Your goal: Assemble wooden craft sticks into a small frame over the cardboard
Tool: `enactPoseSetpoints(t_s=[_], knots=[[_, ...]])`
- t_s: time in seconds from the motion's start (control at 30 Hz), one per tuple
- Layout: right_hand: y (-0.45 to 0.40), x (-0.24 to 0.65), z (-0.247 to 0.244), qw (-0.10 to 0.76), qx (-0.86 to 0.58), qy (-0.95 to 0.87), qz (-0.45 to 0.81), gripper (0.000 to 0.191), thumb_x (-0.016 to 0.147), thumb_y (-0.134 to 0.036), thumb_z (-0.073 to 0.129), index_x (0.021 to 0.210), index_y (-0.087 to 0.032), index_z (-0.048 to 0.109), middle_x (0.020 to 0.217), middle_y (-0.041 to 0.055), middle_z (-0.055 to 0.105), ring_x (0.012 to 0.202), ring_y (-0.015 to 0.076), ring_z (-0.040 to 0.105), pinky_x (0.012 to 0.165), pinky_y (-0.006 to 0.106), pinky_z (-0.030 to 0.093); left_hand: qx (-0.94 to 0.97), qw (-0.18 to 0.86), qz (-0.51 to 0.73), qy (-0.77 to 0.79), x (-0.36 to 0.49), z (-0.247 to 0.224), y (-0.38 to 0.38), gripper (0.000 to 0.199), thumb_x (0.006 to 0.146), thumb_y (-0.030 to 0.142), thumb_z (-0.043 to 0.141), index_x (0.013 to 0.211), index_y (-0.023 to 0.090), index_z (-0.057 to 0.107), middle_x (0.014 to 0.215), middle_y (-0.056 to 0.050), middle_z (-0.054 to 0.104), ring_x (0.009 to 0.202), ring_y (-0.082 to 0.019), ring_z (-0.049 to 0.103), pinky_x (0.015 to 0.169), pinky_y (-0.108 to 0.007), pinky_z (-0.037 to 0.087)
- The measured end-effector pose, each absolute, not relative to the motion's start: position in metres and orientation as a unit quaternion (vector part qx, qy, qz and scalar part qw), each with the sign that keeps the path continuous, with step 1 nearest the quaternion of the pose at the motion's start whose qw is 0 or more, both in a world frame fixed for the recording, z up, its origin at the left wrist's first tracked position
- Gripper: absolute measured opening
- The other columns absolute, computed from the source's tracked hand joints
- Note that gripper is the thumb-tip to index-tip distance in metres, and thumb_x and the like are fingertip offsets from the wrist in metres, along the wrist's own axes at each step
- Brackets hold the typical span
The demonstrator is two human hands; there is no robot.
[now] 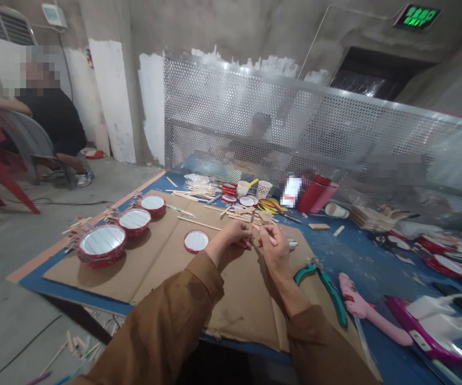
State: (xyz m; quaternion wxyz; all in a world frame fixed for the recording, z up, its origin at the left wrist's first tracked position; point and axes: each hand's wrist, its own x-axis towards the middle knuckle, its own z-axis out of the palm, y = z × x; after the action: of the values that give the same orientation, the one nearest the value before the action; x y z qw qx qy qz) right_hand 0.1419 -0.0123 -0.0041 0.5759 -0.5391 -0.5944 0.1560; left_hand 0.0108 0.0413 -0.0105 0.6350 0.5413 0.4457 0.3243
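My left hand [237, 236] and my right hand [273, 247] meet close together over the cardboard sheet [183, 272], fingers pinched. A small thin stick [255, 226] shows at the fingertips of the right hand. What the left fingers grip is too small to make out. Left of my hands, a round red-rimmed disc with a pale top [196, 241] lies flat on the cardboard. Thin wooden sticks [251, 215] lie scattered just beyond my fingers. Teal-handled pliers [329, 291] rest to the right of my right forearm.
Stacked red-rimmed discs with sticks [101, 240] line the left edge. A pink glue gun [369, 310] and a purple power strip [423, 331] lie right. Paper cups [263, 189], a phone [291, 191] and a red bottle [313, 195] stand before a perforated metal panel [215, 123].
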Motion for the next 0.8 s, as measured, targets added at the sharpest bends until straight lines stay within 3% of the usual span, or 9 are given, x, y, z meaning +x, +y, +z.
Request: enactPoseSetpoints(t_s=[0.37, 0.63, 0.8], knots=[[-0.0092, 0.1430, -0.0084, 0.563, -0.530, -0.618, 0.144, 0.044, 0.085, -0.066, 0.057, 0.076, -0.023, 0.060, 0.059, -0.0004, 0.060, 0.065, 0.0201, 0.059, 0.069, 0.033, 0.048, 0.559, 0.634, 0.317, 0.430, 0.0092, -0.0072, 0.0416, 0.019, 0.090, 0.012, 0.060, 0.071, 0.011, 0.058, 0.060, -0.001, 0.062, 0.048, -0.008, 0.062, 0.055, -0.017, 0.052], [-0.0120, 0.1427, -0.0049, 0.555, -0.521, -0.629, 0.156, 0.042, 0.086, -0.064, 0.057, 0.077, -0.023, 0.061, 0.061, -0.0002, 0.061, 0.064, 0.0195, 0.058, 0.067, 0.032, 0.048, 0.557, 0.636, 0.320, 0.427, 0.0078, -0.0070, 0.0393, 0.018, 0.088, 0.017, 0.067, 0.072, 0.011, 0.059, 0.062, -0.001, 0.063, 0.049, -0.008, 0.063, 0.055, -0.017, 0.052], [-0.0113, 0.1418, -0.0064, 0.568, -0.521, -0.618, 0.154, 0.040, 0.086, -0.063, 0.057, 0.079, -0.023, 0.061, 0.062, 0.0005, 0.062, 0.067, 0.0206, 0.060, 0.066, 0.032, 0.048, 0.557, 0.630, 0.315, 0.441, 0.0072, -0.0026, 0.0369, 0.021, 0.094, 0.010, 0.054, 0.073, 0.011, 0.058, 0.059, -0.001, 0.061, 0.050, -0.008, 0.063, 0.056, -0.016, 0.052]])
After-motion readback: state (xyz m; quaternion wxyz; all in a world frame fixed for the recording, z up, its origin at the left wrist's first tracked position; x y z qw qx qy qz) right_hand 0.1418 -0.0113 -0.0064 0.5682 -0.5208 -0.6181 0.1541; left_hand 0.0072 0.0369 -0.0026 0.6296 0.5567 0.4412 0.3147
